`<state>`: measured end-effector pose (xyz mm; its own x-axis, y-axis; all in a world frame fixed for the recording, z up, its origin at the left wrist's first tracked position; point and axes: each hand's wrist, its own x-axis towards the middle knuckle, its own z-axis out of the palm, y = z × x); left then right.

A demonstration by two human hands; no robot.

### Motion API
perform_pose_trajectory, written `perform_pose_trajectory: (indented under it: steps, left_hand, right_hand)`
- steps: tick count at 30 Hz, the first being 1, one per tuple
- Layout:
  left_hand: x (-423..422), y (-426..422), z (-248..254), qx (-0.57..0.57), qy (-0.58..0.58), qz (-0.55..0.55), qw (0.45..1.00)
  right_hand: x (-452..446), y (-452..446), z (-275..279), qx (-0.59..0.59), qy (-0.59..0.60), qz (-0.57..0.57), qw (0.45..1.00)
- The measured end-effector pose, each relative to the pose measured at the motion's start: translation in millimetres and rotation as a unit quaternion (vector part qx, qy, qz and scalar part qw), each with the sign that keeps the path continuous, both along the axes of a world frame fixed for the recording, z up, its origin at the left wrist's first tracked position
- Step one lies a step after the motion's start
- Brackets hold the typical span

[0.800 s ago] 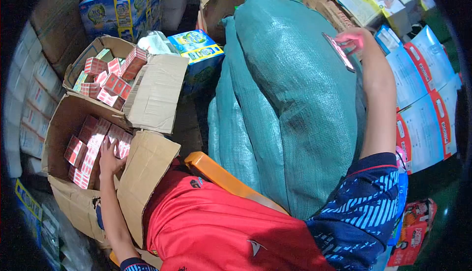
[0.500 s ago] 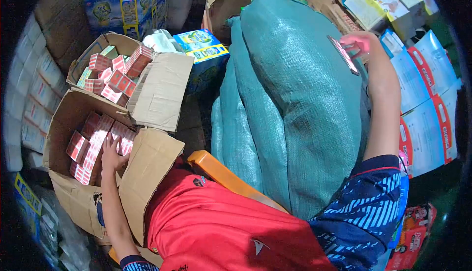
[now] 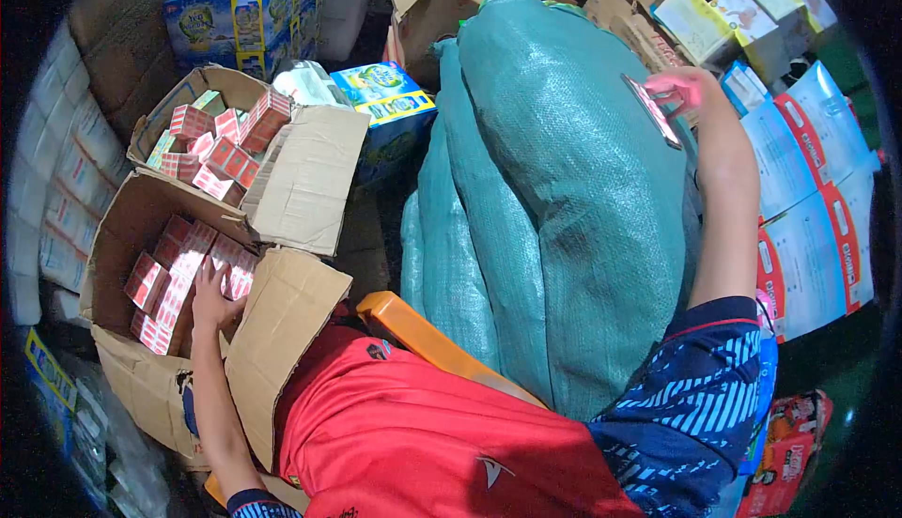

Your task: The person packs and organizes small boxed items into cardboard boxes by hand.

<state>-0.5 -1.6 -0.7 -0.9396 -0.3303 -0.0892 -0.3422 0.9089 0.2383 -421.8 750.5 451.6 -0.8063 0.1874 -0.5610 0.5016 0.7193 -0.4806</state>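
Observation:
My left hand (image 3: 215, 304) reaches into an open cardboard carton (image 3: 272, 330), its fingers spread over small red-and-white striped boxes (image 3: 171, 297). These boxes lie stacked in rows, and the hand touches their tops without grasping one. On the other side, my right hand (image 3: 684, 89) has its fingers bent at a thin, flat phone (image 3: 650, 114). The phone tilts against the upper right of a large green woven sack (image 3: 601, 189); part of the grip is hard to make out.
Behind the first carton stands another open carton (image 3: 310, 175) with more striped boxes. Blue-and-yellow packs (image 3: 381, 91) sit beyond it. An orange plastic edge (image 3: 423, 330) runs by the red shirt. White-and-blue cartons (image 3: 799, 236) are stacked at right.
The view has shifted slightly. My right hand and the phone appear a little lower and further left; my left hand stays on the striped boxes.

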Motion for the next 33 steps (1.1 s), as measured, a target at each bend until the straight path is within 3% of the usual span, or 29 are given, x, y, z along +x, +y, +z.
perform_pose_trajectory:
  steps: [9, 12, 15, 17, 19, 21, 22, 24, 26, 27, 31, 33]
  left_hand:
    - [1.2, -4.1, -7.7, 0.008, 0.014, -0.002, 1.000]
    - [0.4, -3.0, -6.0, 0.005, 0.010, 0.001, 1.000]
    - [0.6, -0.4, -1.8, 0.017, -0.006, 0.014, 1.000]
    - [-0.1, -0.6, 1.7, 0.006, -0.018, 0.005, 1.000]
    - [3.2, -6.9, -8.6, 0.022, 0.013, -0.011, 1.000]
    - [3.9, -6.7, -1.2, 0.030, -0.005, -0.018, 0.999]
    - [3.0, -8.7, -3.6, 0.036, -0.012, -0.012, 0.999]
    - [4.3, -11.5, -13.2, 0.029, 0.008, -0.010, 0.999]
    - [1.5, -7.1, -9.8, 0.025, -0.018, -0.006, 1.000]
    - [3.8, -4.9, -12.3, 0.017, -0.019, -0.001, 1.000]
    - [7.7, -3.9, 1.6, 0.011, -0.028, 0.016, 0.999]
    - [14.5, 4.3, 4.6, 0.023, -0.033, 0.030, 0.999]
  right_hand:
    - [2.4, -8.9, 4.8, 0.017, 0.007, -0.018, 1.000]
    - [-10.0, -10.7, 17.5, 0.068, 0.061, 0.008, 0.996]
    - [-27.3, -17.9, 36.4, 0.040, 0.148, 0.037, 0.988]
    - [-58.0, -26.3, 55.9, 0.011, 0.198, 0.136, 0.971]
    - [-43.6, -100.2, 64.9, 0.158, 0.309, 0.179, 0.921]
    - [-47.8, -154.9, 77.7, 0.104, 0.289, 0.281, 0.909]
    - [-44.1, -182.8, 75.0, 0.113, 0.343, 0.391, 0.847]
    - [-16.3, -247.1, 82.5, 0.083, 0.370, 0.487, 0.787]
    - [4.6, -316.1, 64.9, -0.040, 0.264, 0.487, 0.831]
    - [21.0, -349.1, 44.8, -0.106, 0.236, 0.502, 0.825]
    - [74.4, -461.9, -25.9, 0.032, 0.239, 0.693, 0.680]
    - [99.6, -507.3, -74.9, 0.009, 0.126, 0.690, 0.713]
